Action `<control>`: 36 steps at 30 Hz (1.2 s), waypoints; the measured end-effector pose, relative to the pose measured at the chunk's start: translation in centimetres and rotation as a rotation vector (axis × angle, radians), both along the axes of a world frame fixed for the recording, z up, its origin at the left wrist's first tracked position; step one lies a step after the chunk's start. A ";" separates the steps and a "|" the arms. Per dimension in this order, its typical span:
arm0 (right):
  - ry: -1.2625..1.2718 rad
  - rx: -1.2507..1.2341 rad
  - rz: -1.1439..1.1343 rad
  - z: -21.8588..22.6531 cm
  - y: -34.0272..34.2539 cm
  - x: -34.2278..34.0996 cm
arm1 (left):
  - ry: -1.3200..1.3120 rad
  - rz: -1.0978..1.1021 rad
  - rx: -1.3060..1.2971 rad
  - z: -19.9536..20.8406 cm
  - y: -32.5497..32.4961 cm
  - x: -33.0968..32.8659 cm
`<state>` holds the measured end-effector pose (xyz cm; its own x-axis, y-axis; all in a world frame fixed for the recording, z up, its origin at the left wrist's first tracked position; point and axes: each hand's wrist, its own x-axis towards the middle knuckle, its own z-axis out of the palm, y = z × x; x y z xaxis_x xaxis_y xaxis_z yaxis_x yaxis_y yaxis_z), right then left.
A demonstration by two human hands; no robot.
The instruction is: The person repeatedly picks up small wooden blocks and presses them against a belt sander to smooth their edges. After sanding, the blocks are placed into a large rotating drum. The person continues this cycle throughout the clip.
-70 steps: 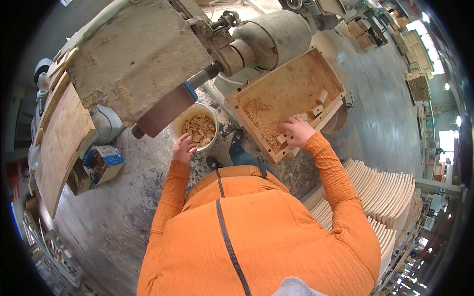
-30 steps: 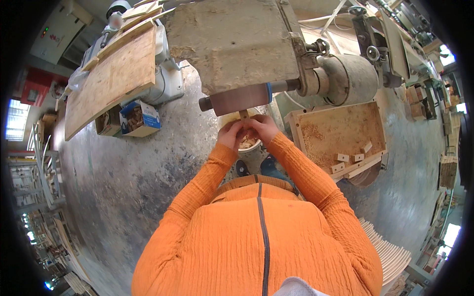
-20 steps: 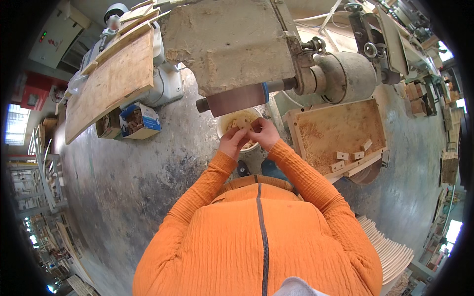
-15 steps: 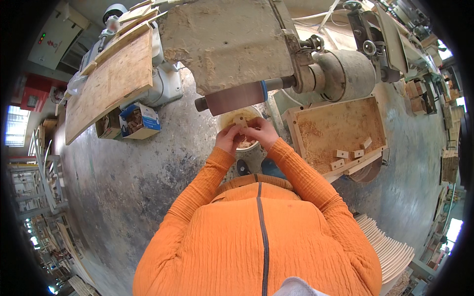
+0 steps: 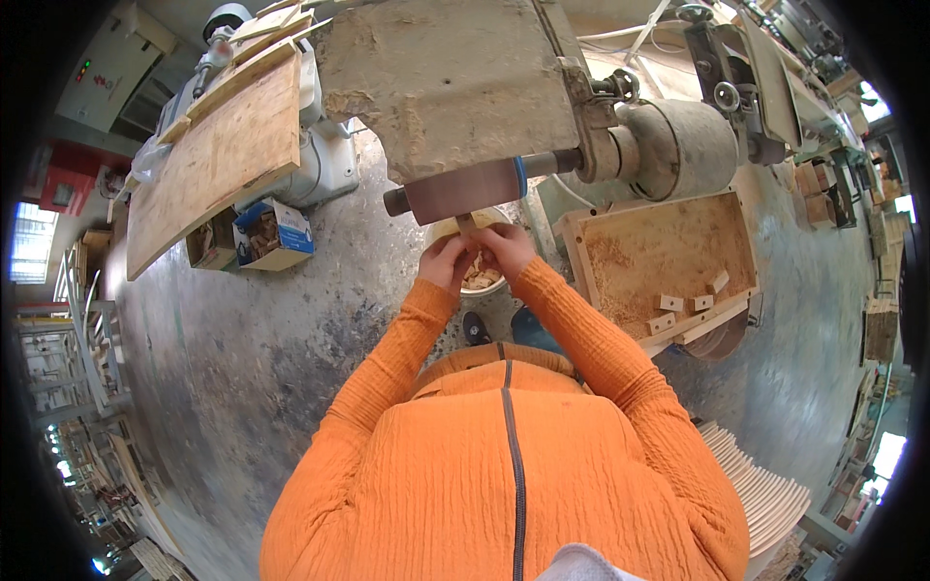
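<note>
Between them, my left hand (image 5: 445, 259) and my right hand (image 5: 506, 248) pinch a small wooden block (image 5: 466, 223), fingers closed on its near end. Its far end meets the lower edge of the reddish-brown sanding drum (image 5: 465, 191), though the exact contact is hard to make out. Below my hands stands a white bucket (image 5: 497, 287) with wood pieces (image 5: 479, 275) in it. The drum sits on a horizontal shaft with a blue ring at its right end, in front of a dusty machine table (image 5: 446, 87).
To the right, a wooden tray (image 5: 668, 242) holds sawdust and several drilled blocks (image 5: 668, 303). A motor housing (image 5: 683, 150) joins the shaft. At left are a plywood board (image 5: 223, 145) and a box of wood scraps (image 5: 276, 237). Curved wooden strips (image 5: 746, 474) lie at lower right.
The block has gone from being held over the bucket, its face showing, to being turned and pushed forward against the drum. Both hands have shifted with it and spread slightly.
</note>
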<state>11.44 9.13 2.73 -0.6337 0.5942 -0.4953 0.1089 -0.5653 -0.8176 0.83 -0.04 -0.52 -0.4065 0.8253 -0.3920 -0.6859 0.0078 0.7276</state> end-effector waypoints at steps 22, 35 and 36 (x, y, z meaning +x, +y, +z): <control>0.043 -0.151 0.028 -0.9 1.0 0.2 | -0.088 0.032 -0.043 0.8 0.6 -0.2; 0.073 0.385 0.150 -1.1 0.4 3.2 | 0.320 -0.363 -0.022 1.4 -1.1 -1.1; 0.059 0.359 0.174 -1.3 0.6 3.7 | 0.383 -0.408 -0.011 1.3 -1.0 -1.6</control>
